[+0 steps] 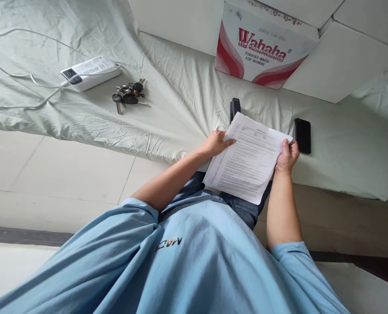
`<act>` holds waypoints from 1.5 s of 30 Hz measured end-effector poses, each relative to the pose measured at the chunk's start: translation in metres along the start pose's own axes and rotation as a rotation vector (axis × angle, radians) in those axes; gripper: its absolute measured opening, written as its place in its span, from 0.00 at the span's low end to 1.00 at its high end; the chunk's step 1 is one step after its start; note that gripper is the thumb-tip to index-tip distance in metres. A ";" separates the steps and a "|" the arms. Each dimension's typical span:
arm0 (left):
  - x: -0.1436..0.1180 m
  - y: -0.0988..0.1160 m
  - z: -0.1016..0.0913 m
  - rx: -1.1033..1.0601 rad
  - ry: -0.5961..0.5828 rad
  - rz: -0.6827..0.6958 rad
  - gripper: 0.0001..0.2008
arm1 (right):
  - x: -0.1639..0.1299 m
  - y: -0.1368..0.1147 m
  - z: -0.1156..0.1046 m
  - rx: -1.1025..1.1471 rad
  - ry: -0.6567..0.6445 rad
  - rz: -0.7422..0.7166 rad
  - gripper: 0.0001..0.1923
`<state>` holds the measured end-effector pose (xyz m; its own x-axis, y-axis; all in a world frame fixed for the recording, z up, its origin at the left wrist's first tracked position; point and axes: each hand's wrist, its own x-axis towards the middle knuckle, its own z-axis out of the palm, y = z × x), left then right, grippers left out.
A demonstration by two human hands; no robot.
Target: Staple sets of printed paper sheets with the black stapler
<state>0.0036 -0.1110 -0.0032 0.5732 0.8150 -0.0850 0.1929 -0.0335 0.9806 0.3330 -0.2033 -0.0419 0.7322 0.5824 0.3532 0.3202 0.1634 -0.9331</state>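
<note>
Both hands are clamped on a stack of printed papers point(249, 159), left hand point(217, 143) on its left edge, right hand point(288, 156) on its right, with a black phone point(303, 135) just right on the bed sheet point(167, 113).

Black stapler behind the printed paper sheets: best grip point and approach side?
Grip the black stapler at its far end, coming from above and beyond. Only that end shows on the pale green sheet; the near part lies hidden under the white printed paper sheets, held by both hands.

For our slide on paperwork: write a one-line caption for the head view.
Both hands, left and right, hold printed sheets over a sheeted bed with keys and phone.
</note>
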 end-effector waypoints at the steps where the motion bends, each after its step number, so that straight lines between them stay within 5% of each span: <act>1: 0.000 0.000 0.000 -0.021 -0.002 -0.004 0.15 | 0.000 0.000 0.000 0.012 0.002 0.000 0.35; 33: 0.002 -0.002 0.001 -0.107 0.055 -0.020 0.18 | -0.005 -0.010 0.004 0.090 -0.059 0.076 0.33; 45: 0.003 -0.003 0.002 -0.138 0.058 -0.027 0.28 | -0.005 -0.010 0.003 0.120 -0.105 0.105 0.35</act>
<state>0.0065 -0.1098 -0.0067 0.5217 0.8466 -0.1054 0.0945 0.0654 0.9934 0.3242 -0.2059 -0.0350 0.6892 0.6799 0.2506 0.1667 0.1878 -0.9680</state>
